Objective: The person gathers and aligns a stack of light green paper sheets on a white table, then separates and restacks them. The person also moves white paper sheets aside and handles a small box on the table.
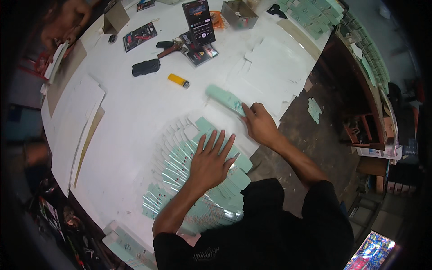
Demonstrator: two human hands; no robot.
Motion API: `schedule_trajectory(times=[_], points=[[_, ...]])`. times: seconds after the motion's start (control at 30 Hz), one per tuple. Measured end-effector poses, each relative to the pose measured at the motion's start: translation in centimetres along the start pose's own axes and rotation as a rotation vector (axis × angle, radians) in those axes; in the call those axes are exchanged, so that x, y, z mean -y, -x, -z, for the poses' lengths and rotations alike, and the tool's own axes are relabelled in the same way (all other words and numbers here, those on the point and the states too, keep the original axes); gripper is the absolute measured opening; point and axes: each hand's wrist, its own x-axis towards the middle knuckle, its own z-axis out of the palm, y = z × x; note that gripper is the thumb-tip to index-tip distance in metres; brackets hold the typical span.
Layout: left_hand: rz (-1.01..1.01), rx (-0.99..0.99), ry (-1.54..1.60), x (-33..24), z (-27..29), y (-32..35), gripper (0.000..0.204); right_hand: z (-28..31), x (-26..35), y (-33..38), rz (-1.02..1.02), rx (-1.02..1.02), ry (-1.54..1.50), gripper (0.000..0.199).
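My left hand (209, 164) lies with its fingers spread on a fan of overlapping mint-green flat cartons (175, 173), spread in a curve along the table's near edge. My right hand (262, 126), just beyond and to the right, has its thumb and fingers closed on the near end of a mint-green carton (221, 97). That long, narrow piece points away to the left over the white table and is slightly blurred. Whether it is one piece or several together, I cannot tell.
Beyond my hands are a yellow lighter (178, 81), a black pouch (146, 67), a propped phone (198, 22) and a metal box (239, 14). White sheets (78, 121) lie at left. Stacked green cartons (310, 15) stand far right. Another person (65, 24) is at far left.
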Motion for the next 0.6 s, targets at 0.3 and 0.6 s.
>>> schedule_trajectory(times=[0.3, 0.6], points=[[-0.006, -0.085, -0.017, 0.2, -0.5, -0.1, 0.07, 1.2, 4.0, 0.7, -0.335, 0.475, -0.198, 0.02], [0.065, -0.062, -0.041, 0.4, 0.7, 1.1, 0.061, 0.0, 5.0, 0.6, -0.079, 0.003, -0.874, 0.058]])
